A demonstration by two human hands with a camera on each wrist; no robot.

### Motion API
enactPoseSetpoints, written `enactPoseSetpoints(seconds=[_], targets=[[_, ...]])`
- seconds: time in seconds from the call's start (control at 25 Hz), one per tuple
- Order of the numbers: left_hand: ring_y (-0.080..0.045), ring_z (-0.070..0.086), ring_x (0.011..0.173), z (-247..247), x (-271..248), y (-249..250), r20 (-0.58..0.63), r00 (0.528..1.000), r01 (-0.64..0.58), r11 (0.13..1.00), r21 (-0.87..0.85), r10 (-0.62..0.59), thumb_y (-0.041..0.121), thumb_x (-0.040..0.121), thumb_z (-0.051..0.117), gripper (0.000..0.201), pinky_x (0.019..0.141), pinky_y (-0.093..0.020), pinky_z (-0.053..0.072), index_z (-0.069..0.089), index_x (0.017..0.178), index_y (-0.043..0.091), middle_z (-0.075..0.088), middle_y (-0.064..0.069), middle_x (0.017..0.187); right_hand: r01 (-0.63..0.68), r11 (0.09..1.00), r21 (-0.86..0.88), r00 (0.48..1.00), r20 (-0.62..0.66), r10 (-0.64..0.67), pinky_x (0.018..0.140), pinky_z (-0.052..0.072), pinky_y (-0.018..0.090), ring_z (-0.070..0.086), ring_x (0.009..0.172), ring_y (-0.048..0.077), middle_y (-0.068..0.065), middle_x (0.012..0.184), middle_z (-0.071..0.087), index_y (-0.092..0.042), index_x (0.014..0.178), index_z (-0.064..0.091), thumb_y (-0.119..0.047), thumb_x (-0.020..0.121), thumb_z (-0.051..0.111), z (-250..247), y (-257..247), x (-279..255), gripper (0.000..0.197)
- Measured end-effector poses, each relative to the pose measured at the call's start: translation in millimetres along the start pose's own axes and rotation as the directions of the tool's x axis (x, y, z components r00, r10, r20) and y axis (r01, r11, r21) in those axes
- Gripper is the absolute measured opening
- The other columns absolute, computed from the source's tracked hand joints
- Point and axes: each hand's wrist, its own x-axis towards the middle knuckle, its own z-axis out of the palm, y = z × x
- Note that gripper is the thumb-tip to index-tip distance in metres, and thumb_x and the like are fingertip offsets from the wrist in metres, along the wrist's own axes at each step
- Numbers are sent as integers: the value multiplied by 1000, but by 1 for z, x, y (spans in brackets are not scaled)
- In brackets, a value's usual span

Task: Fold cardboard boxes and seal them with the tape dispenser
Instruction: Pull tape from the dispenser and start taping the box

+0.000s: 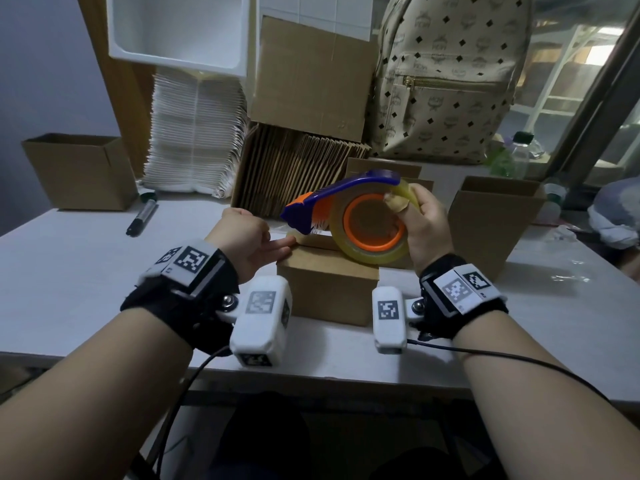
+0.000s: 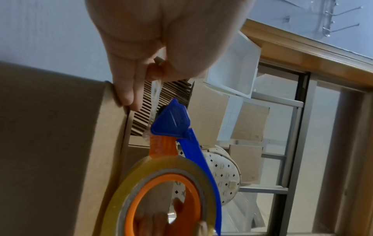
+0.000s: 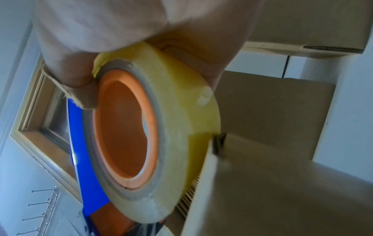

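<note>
The small closed brown cardboard box (image 1: 327, 284) sits on the white table (image 1: 69, 265) between both wrists. The left hand (image 1: 242, 237) pinches a clear tape strip (image 2: 154, 99), two fingers (image 2: 129, 94) resting on the box edge. The right hand (image 1: 427, 223) grips the blue-and-orange tape dispenser (image 1: 360, 216) above the box.

A patterned backpack (image 1: 446, 77) is stood at the back of the table (image 1: 69, 271). A black marker (image 1: 142, 216) is laid flat at the left, beside a white paper stack (image 1: 194, 133). A plastic bottle (image 1: 519, 154) is seen just right of the backpack.
</note>
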Motion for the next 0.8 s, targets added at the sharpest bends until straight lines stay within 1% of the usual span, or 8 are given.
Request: enactPoseSetpoints(seconds=[0.08, 0.24, 0.36, 0.44, 0.52, 0.56, 0.68, 0.8], targets=[[-37, 68, 89, 2, -1, -1, -42, 999, 12, 1000, -29, -14, -9, 93, 19, 25, 60, -39, 59, 37, 95, 8, 52, -20, 93, -12, 1000, -14, 1000, 12, 12, 79, 48, 56, 56, 80, 39, 15, 82, 60, -22, 79, 64, -48, 69, 66, 0, -5, 1, 27], [-24, 67, 71, 7, 4, -11, -119, 976, -170, 980, 102, 182, -9, 91, 34, 33, 53, -29, 58, 33, 110, 17, 56, -22, 112, -99, 995, 23, 993, -68, 100, 81, 48, 58, 57, 78, 34, 20, 81, 60, -4, 79, 64, -52, 62, 71, -3, -15, 4, 51], [-26, 67, 66, 11, 2, -6, -152, 978, -129, 988, 81, 140, -9, 90, 25, 38, 42, -26, 54, 30, 110, 23, 46, -15, 103, -107, 994, 28, 992, -65, 109, 74, 46, 50, 53, 74, 30, 20, 79, 57, 7, 86, 60, -52, 60, 72, -6, -26, 6, 66], [-28, 67, 69, 14, 0, -3, -140, 975, -150, 978, 145, 171, -10, 90, 29, 37, 43, -27, 55, 30, 109, 22, 48, -17, 103, -97, 995, 38, 994, -53, 99, 75, 45, 46, 52, 75, 30, 23, 80, 58, 5, 86, 63, -50, 60, 72, -9, -32, 6, 63], [-31, 68, 79, 12, 2, -3, -78, 977, -175, 955, 238, 199, -11, 88, 35, 40, 51, -33, 59, 29, 111, 21, 52, -24, 115, -92, 995, 39, 995, -24, 93, 77, 45, 47, 55, 77, 31, 30, 86, 61, 0, 88, 66, -49, 61, 71, -11, -31, 2, 56], [-33, 69, 82, 11, 1, -1, -65, 985, -143, 960, 242, 163, -14, 87, 34, 44, 54, -37, 60, 29, 112, 22, 50, -26, 118, -91, 995, 33, 996, -7, 91, 76, 46, 47, 55, 77, 32, 30, 87, 62, -3, 88, 67, -48, 62, 70, -12, -28, -2, 53], [-36, 70, 80, 6, 1, 4, 6, 996, -91, 968, 234, 92, -18, 84, 28, 52, 61, -38, 60, 27, 113, 25, 43, -27, 122, -88, 996, 25, 996, 13, 87, 78, 49, 50, 60, 80, 34, 20, 86, 66, -12, 88, 68, -46, 64, 69, -15, -21, -11, 42], [-33, 70, 75, 1, 4, 2, 74, 992, -113, 969, 219, 99, -18, 86, 29, 51, 59, -35, 60, 26, 115, 23, 48, -24, 108, -70, 997, 11, 997, 41, 70, 76, 49, 41, 62, 80, 24, 6, 82, 67, -19, 85, 69, -46, 62, 68, -16, -23, -9, 36]])
